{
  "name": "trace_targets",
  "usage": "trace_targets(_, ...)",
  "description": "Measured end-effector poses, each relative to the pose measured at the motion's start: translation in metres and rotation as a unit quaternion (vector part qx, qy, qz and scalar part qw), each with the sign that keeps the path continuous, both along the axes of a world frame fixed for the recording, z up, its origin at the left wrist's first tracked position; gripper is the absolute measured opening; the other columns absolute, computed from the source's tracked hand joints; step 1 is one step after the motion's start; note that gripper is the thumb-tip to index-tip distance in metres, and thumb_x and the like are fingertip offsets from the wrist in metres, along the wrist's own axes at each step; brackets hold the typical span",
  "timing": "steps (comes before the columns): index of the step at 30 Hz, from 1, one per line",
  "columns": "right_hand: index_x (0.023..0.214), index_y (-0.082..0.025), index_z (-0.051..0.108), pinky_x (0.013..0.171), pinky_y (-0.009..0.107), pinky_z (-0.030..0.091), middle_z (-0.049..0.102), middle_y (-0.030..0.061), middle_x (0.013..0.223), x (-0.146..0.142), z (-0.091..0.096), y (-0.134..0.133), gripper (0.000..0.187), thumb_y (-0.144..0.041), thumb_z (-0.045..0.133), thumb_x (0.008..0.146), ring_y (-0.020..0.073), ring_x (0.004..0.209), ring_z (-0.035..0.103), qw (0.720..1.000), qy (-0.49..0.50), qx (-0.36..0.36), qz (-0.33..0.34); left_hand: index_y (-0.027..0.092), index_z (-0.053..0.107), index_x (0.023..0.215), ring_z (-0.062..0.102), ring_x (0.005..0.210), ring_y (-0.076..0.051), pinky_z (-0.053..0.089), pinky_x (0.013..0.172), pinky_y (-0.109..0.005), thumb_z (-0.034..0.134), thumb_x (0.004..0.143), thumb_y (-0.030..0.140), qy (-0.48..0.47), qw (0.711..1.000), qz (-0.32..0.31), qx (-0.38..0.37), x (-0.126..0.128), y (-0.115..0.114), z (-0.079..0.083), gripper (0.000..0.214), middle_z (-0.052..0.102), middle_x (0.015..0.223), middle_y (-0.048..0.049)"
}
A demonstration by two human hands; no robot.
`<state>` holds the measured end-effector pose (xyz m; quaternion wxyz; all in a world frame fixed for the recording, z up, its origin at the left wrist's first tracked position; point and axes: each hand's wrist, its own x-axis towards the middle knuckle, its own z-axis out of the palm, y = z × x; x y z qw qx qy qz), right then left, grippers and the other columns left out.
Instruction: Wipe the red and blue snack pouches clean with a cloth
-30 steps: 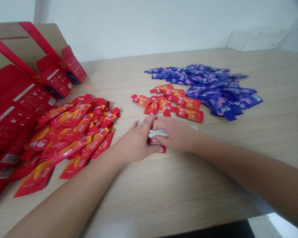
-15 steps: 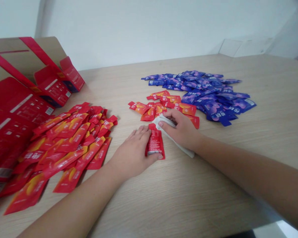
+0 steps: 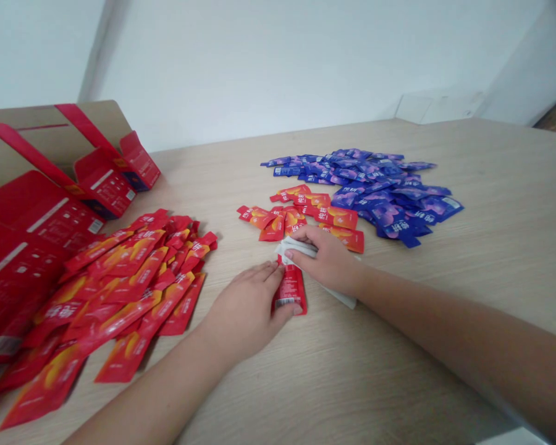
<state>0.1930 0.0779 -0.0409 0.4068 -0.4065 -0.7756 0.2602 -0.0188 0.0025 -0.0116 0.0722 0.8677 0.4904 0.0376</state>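
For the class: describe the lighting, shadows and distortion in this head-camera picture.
Head view: soft, even light, with only faint shadows beside the red foil sachets; the pale wooden tabletop and white wall look tilted and stretched by wide-angle distortion; no strong glare or blur.

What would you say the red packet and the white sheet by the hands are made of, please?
The red packet looks like glossy printed plastic film, shining where light catches it. The white sheet seems a soft cloth or paper wipe: matte, folding limply under the right hand; which one, the look leaves open.
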Motion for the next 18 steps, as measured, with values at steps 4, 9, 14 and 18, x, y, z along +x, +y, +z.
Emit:
trace_targets(4,0.11,-0.023,0.068,0.092,0.04,0.055,0.076,0.0051,0.11,-0.002,-0.002,-0.001,0.019,-0.031,0.074,0.095,0.0235,0.102,0.071,1.0,-0.018,0.008,0.006,0.009,0.056,0.155,0.044,0.158,-0.04,0.034,0.131,-0.058,0.051,0.106,0.06,0.024,1.0,0.007,-0.016,0.001,-0.006,0.0,0.071,0.051,0.165,-0.0226)
trace_targets(9,0.111,-0.024,0.068,0.091,0.04,0.056,0.077,0.0051,0.109,0.002,0.001,-0.009,0.022,-0.031,0.076,0.092,0.0234,0.099,0.071,1.0,0.004,0.014,0.024,0.012,0.049,0.159,0.042,0.159,-0.041,0.035,0.131,-0.059,0.066,0.098,0.066,-0.018,0.999,0.011,-0.039,-0.002,-0.005,-0.001,0.083,0.048,0.167,-0.0234)
trace_targets(14,0.112,-0.025,0.073,0.088,0.037,0.055,0.079,0.0032,0.109,0.011,0.013,-0.015,0.027,-0.028,0.081,0.087,0.022,0.097,0.073,0.98,-0.06,-0.04,0.183,0.011,0.017,0.171,0.037,0.161,-0.042,0.028,0.132,-0.064,0.08,0.086,0.069,-0.064,0.996,0.043,-0.041,-0.009,0.002,-0.007,0.121,0.037,0.173,-0.0275)
trace_targets(18,0.108,-0.023,0.076,0.091,0.039,0.053,0.08,0.0045,0.112,0.009,0.017,-0.015,0.027,-0.029,0.085,0.083,0.0244,0.102,0.072,0.954,-0.141,-0.049,0.261,0.016,0.019,0.172,0.023,0.167,-0.039,0.018,0.134,-0.064,0.063,0.097,0.073,-0.056,0.997,0.013,-0.051,-0.012,0.004,-0.013,0.104,0.03,0.177,-0.0217)
